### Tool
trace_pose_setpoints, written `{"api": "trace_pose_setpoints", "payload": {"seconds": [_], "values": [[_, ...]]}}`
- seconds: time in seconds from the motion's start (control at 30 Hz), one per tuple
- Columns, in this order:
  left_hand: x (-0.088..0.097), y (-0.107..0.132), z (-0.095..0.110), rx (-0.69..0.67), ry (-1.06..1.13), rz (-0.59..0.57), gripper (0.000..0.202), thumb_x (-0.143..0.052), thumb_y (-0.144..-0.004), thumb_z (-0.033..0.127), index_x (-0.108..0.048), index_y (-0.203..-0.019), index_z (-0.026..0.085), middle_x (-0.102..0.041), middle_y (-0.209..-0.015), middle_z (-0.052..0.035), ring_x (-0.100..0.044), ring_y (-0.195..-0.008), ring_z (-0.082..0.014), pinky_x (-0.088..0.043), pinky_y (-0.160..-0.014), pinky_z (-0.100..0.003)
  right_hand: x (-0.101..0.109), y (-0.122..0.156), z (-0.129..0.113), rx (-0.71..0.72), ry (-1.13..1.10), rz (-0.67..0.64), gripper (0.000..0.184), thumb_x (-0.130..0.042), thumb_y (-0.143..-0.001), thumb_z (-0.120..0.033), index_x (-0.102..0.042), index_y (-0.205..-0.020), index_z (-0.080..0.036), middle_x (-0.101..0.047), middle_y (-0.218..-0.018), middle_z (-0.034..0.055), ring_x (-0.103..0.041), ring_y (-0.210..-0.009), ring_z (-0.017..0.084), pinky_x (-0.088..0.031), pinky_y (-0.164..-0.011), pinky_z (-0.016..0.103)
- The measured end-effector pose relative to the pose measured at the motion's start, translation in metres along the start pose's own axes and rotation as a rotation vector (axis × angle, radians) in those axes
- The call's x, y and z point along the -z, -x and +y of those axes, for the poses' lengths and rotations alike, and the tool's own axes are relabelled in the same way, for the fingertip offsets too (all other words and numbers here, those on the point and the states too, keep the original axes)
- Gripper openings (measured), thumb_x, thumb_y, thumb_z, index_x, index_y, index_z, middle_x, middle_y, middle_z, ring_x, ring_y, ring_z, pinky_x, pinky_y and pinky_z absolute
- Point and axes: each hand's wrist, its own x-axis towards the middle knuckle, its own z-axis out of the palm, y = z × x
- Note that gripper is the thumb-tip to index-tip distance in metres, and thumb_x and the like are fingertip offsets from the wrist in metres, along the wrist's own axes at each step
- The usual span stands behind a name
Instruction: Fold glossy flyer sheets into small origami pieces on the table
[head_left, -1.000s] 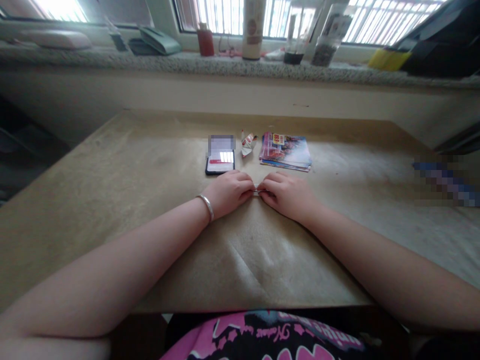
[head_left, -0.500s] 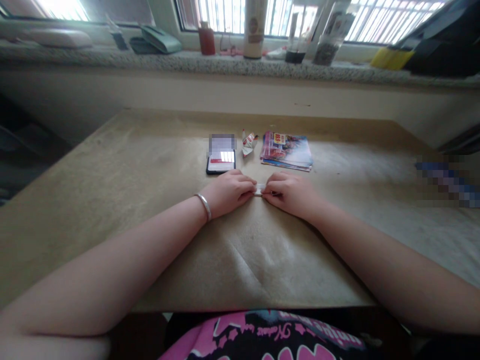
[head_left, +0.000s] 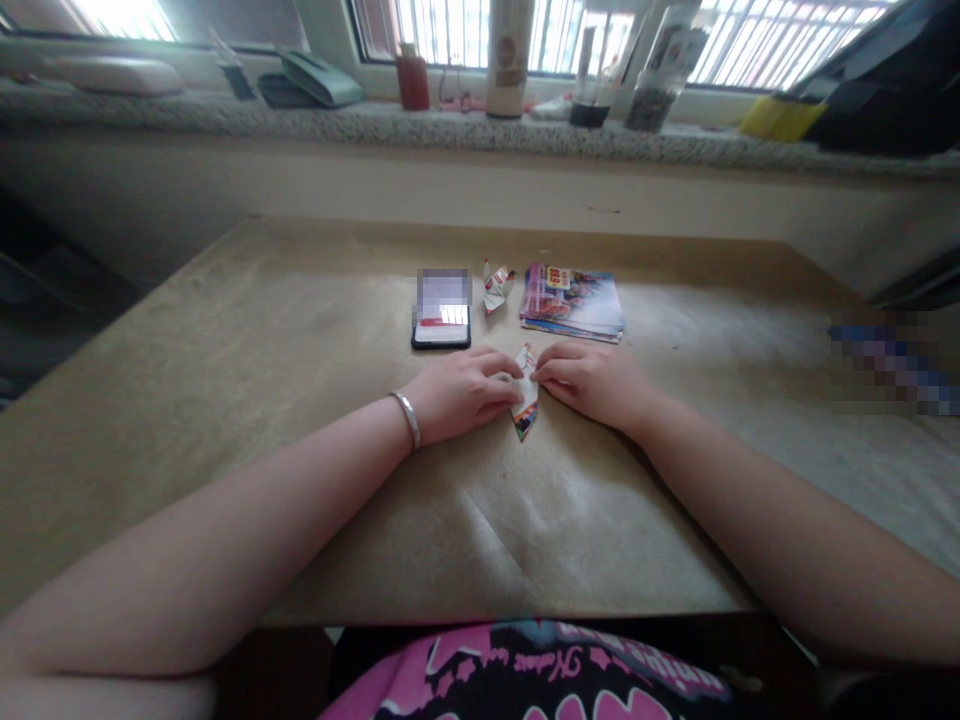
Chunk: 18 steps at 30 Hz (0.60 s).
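— Looking over that shoulder, what do you make out between the hands?

— A small colour-printed folded paper piece (head_left: 525, 395), pointed at both ends. It lies on the tan paper-covered table (head_left: 300, 330), about midway between the left and right edges, just on the near side of the black-framed smartphone (head_left: 442, 312). One point aims at the far edge, the other at the near edge.

— And the grip?

— The left hand (head_left: 465, 392), the one with the thin silver bangle (head_left: 409, 418) at the wrist, is curled, its fingertips closed on the piece's left side. The right hand (head_left: 592, 380) is curled as well, fingertips pinching the right side. Both rest on the table, and neither is open.

— How would you do that fold well?

— As I judge it, work it flat against the table, not in the air. Line the edges up from the points before bearing down, then run a fingertip along the crease from the middle outward. It looks like thin printed stock, which I'd guess slips, so one hand should pin while the other creases.

— Anything crowding them?

— Hardly. A small white-and-red folded paper figure (head_left: 496, 286) stands beyond, nearer the far edge. A stack of bright printed square sheets (head_left: 573, 302) sits just to its right. Both are clear of the fingers.
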Motion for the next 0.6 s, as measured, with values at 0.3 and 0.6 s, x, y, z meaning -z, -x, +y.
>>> {"api": "trace_pose_setpoints", "payload": {"seconds": [0.3,0.6], "values": [[-0.0024,-0.0027,-0.0029,0.103,0.068,-0.058,0.026,-0.056,-0.089,0.026,-0.065,-0.111,0.017,-0.067,-0.114,-0.0086,-0.062,-0.102,-0.0205,-0.051,-0.089,-0.034,0.001,-0.0015,-0.0066,-0.102,-0.04,0.03,0.015,-0.054,-0.083,-0.022,-0.07,-0.086,-0.021,-0.072,-0.103,0.0042,-0.064,-0.096,0.022,-0.049,-0.087,0.035],[-0.0011,-0.0051,-0.0018,0.142,0.07,-0.087,0.026,-0.054,-0.089,0.027,-0.063,-0.111,0.017,-0.062,-0.122,-0.0085,-0.057,-0.111,-0.0224,-0.046,-0.097,-0.038,-0.0034,-0.0051,-0.0054,-0.147,-0.007,0.026,0.02,-0.05,-0.088,-0.028,-0.065,-0.097,-0.018,-0.068,-0.116,0.0075,-0.06,-0.108,0.024,-0.046,-0.092,0.038]]}}
